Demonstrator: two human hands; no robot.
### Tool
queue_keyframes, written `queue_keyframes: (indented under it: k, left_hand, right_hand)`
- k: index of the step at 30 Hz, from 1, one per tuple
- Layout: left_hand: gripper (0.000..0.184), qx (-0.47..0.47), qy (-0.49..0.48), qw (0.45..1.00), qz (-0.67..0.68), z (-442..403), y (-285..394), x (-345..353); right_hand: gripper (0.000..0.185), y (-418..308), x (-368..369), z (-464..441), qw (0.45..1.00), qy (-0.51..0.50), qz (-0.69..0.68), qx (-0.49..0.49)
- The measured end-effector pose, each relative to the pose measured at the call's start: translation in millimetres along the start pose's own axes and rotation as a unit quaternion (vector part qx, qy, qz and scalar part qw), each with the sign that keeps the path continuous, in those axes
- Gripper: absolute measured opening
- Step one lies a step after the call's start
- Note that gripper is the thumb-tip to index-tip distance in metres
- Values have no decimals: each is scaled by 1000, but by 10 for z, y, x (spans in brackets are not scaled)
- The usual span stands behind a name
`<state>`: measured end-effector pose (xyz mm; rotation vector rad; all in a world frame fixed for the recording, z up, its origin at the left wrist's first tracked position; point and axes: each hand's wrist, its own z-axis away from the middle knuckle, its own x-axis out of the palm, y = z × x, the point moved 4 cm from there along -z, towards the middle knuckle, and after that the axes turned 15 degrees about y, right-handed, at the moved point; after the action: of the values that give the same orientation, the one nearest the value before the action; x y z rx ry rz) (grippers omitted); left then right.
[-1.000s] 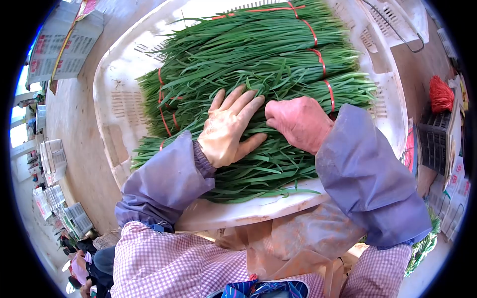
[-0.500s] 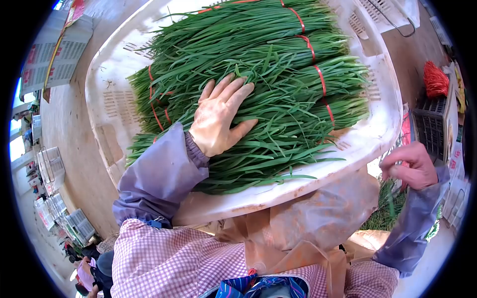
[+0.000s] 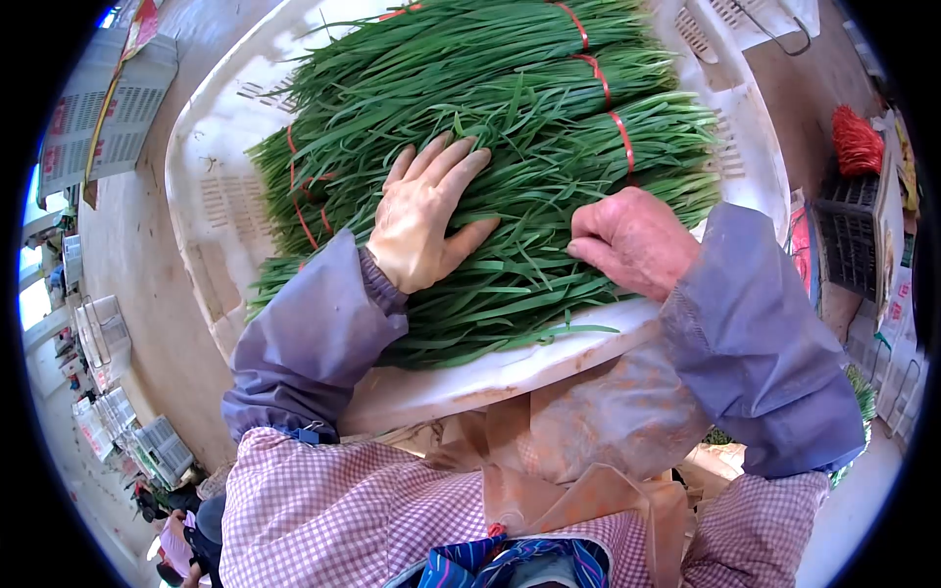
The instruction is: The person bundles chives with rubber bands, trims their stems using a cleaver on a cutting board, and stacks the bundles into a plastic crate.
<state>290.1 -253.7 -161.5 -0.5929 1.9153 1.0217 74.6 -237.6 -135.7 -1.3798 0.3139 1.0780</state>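
Note:
Long green leafy stalks [image 3: 451,69], tied in bundles with red bands [image 3: 621,140], fill a white plastic basket [image 3: 490,384] in front of me. My left hand [image 3: 428,214], in a pale glove, lies with spread fingers on the leaves near the middle. Bare and closed, my right hand [image 3: 635,238] is over the nearest stalks at the right, with its thumb and fingers pressed together. Whatever it pinches, if anything, is too small or hidden to make out.
Red strands [image 3: 857,142] lie on a black crate [image 3: 849,235] at the right. White crates [image 3: 105,333] stand along the left side. A person [image 3: 181,549] is at the lower left. More green stalks [image 3: 863,402] show low at the right.
My right hand swung out beyond the basket's right side, then came back over the stalks. My left hand has stayed on the leaves while the view shifted slightly.

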Motion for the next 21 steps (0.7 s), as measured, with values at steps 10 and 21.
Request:
queue_keyframes:
  k: [10, 21]
  left_hand:
    - [68, 39, -26, 998, -44, -8, 136, -59]
    - [66, 174, -11, 981, -89, -225, 518, 372]
  right_hand:
    - [12, 76, -482, 327, 968, 135, -207, 41]
    - [32, 920, 96, 3216, 825, 452, -120, 316]
